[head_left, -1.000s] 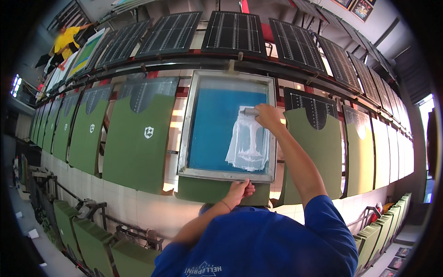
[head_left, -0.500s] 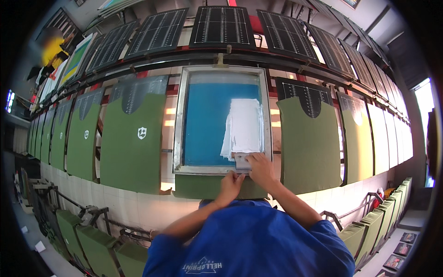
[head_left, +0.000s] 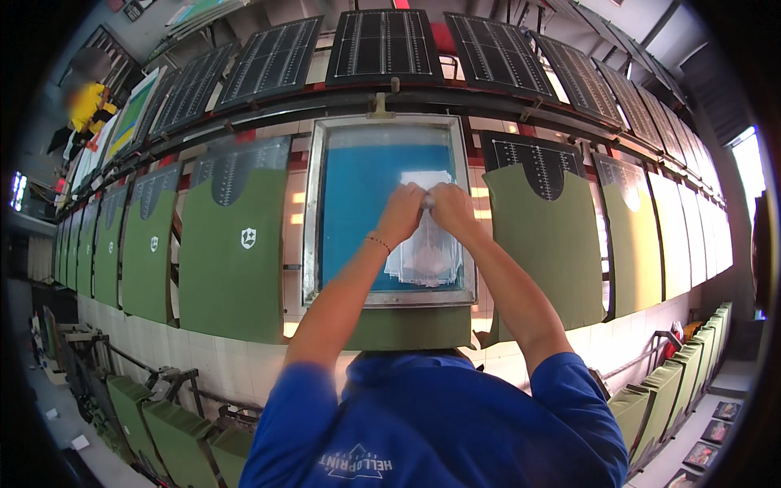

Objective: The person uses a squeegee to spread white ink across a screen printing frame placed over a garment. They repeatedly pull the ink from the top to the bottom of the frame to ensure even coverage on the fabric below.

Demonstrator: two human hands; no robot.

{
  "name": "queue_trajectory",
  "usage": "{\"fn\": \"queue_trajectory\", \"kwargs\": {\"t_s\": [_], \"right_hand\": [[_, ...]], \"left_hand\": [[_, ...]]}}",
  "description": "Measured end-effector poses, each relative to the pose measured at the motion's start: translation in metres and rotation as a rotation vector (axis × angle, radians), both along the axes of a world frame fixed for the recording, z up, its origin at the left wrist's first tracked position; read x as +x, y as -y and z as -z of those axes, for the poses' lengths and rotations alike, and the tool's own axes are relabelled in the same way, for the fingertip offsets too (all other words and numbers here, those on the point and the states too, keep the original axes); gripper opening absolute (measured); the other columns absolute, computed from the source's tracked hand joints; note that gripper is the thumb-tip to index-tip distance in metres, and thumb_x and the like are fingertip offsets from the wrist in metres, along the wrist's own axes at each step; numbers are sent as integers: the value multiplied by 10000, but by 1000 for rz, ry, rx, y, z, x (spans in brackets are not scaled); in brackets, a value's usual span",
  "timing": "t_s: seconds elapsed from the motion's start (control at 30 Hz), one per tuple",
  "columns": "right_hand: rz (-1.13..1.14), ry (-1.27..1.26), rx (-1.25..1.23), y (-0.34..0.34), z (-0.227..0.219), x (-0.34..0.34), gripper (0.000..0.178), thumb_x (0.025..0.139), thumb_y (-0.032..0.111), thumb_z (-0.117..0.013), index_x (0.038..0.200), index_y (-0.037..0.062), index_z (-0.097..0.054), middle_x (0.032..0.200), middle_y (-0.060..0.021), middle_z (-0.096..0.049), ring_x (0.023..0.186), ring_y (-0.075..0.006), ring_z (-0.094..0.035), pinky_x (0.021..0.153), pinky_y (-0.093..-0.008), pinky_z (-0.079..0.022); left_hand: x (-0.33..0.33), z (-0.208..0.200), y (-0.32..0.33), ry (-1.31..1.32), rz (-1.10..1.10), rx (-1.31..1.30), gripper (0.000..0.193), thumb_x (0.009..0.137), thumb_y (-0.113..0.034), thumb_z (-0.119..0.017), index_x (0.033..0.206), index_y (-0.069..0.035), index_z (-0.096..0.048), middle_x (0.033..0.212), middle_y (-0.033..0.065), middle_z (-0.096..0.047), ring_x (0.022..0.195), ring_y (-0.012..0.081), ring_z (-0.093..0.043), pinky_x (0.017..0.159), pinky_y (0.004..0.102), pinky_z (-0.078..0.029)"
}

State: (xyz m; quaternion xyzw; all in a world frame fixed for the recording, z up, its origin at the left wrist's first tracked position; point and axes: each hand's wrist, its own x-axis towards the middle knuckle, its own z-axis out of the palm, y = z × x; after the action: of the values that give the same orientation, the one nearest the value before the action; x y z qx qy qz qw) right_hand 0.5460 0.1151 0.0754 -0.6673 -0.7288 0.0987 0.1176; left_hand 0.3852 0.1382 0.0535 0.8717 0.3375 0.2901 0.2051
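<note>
The squeegee (head_left: 428,201) was gripped between the left hand (head_left: 399,213) and the right hand (head_left: 453,208), with both hands closed around it. For an even stroke, it was judged that equal pressure should be given by both hands, with one constant tilt. Its long axis seemed to be set crosswise, from hand to hand; where its blade pointed could not be told, because it was covered by the fingers. White ink (head_left: 426,272) was spread beneath the hands, mostly on their body side. The hands were framed by the screen (head_left: 313,199), its right bar being nearer to them. To their right, a green shirt (head_left: 547,260) was laid on a board. Well beyond the hands, dark panels (head_left: 386,47) were lined up, and far left, a person in yellow (head_left: 85,107) was seen.
</note>
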Motion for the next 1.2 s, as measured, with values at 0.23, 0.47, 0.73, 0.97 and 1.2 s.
{"fn": "queue_trajectory", "kwargs": {"t_s": [0.23,0.47,0.73,0.97,1.2], "right_hand": [[-72,-28,-32,97,-16,-17,230,735,5,-636,958,42,-679,1005,-138,-652,1008,-343,-618,830,-446,-526],[-31,-164,159,163,11,-34,236,691,2,-640,925,23,-646,992,-148,-639,987,-340,-611,830,-440,-519],[1,-7,50,28,-1,-7,154,745,-11,-616,872,38,-689,964,-135,-657,935,-330,-629,807,-439,-526],[-53,-100,85,105,-14,-20,245,723,-12,-606,959,27,-660,975,-147,-647,971,-350,-610,832,-445,-512],[-11,-208,7,194,-3,-45,341,671,-8,-664,1011,17,-647,1054,-131,-626,1050,-326,-591,889,-411,-505]], "left_hand": [[-29,-21,87,8,58,13,313,746,9,-624,1056,-15,-583,982,126,-569,920,344,-544,794,441,-462],[-34,-5,153,56,4,1,307,772,16,-582,1078,-2,-577,1031,146,-561,978,350,-545,843,430,-476],[-3,-5,18,54,8,-7,346,728,72,-614,1061,-19,-595,995,142,-583,923,377,-534,828,437,-443],[-26,-23,100,60,-3,15,357,724,53,-603,1076,0,-574,1008,155,-563,917,372,-530,792,445,-446],[-43,-5,188,7,-29,-73,425,717,35,-580,1142,16,-583,1102,148,-571,1011,343,-544,872,437,-461]]}}
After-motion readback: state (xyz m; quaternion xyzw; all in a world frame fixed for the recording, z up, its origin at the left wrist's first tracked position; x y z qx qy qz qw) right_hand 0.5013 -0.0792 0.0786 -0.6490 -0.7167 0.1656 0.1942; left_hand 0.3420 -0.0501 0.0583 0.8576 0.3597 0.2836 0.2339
